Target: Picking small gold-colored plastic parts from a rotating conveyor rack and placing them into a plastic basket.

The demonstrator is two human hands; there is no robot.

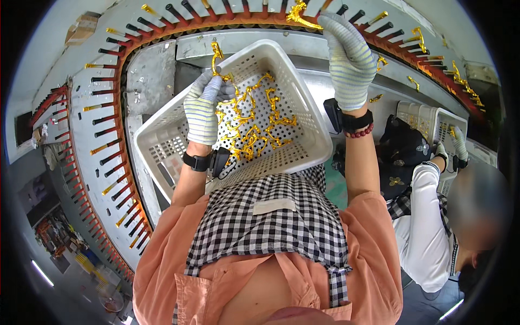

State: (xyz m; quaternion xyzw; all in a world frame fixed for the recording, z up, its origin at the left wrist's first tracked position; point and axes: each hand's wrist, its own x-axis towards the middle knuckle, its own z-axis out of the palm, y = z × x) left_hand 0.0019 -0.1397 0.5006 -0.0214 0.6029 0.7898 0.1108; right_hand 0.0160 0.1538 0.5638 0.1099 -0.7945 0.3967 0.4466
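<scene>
My left hand (205, 103), in a striped knit glove, is closed on a shiny gold-coloured curved metal piece (216, 53) that stands up above its fingertips. It is over the left part of a white plastic basket (311, 111), where several similar gold pieces (252, 142) lie loose on the perforated bottom. Farther off and to the right, my gloved right hand (351, 62) reaches to the conveyor's pegs. Its fingers are pressed together at the end of another gold curved piece (302, 16), which lies against the row of pegs; the exact grip is partly hidden.
A curved conveyor (125, 81) with black- and gold-tipped pegs runs along the left and far side. Gold pieces hang on pegs at right (457, 78). A few lie on the metal ledge (314, 78). A co-worker's white sleeve (425, 216) and gloved hands are by another basket (420, 112).
</scene>
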